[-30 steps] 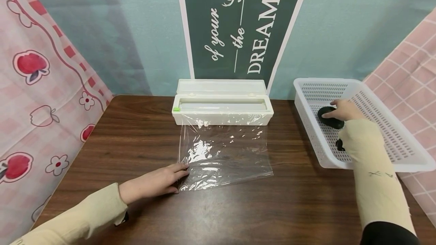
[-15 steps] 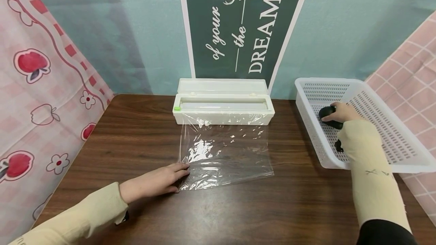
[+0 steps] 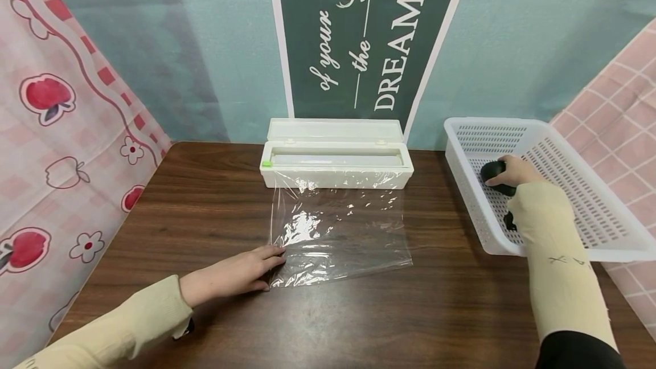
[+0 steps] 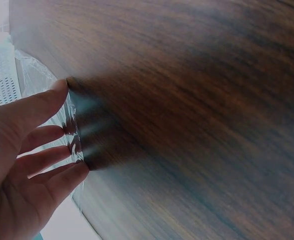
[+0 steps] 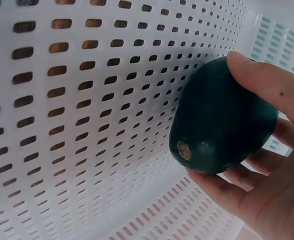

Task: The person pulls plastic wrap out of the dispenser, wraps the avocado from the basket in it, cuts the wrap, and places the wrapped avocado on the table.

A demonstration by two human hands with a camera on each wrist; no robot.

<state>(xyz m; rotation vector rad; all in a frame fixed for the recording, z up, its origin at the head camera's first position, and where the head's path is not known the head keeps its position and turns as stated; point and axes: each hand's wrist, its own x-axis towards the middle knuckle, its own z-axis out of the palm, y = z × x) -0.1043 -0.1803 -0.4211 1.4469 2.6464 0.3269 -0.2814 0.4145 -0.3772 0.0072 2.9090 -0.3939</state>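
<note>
In the head view, my left hand [image 3: 236, 275] rests on the table with its fingertips at the left front corner of a sheet of clear cling film [image 3: 338, 244]. The left wrist view shows its thumb and fingers spread along the film's edge [image 4: 72, 125]. The sheet runs out of a white cling film dispenser [image 3: 335, 178], whose lid is raised. Inside a white perforated basket [image 3: 461, 204] at the right, my right hand [image 3: 520, 171] grips a dark green avocado [image 5: 219, 117]. Thumb and fingers curl round opposite sides of it, and a tan stem scar shows at one end.
A brown wooden table [image 3: 205, 204] bears the dispenser, film and basket. Behind it hangs a blue-green cloth [image 3: 220, 61] with a dark lettered panel [image 3: 359, 44]. Pink patterned cloths flank both sides. A green slider [image 3: 266, 163] sits on the dispenser's left end.
My right hand has shifted slightly over the avocado and covers more of it, still inside the basket. The left hand and the film have stayed in place.
</note>
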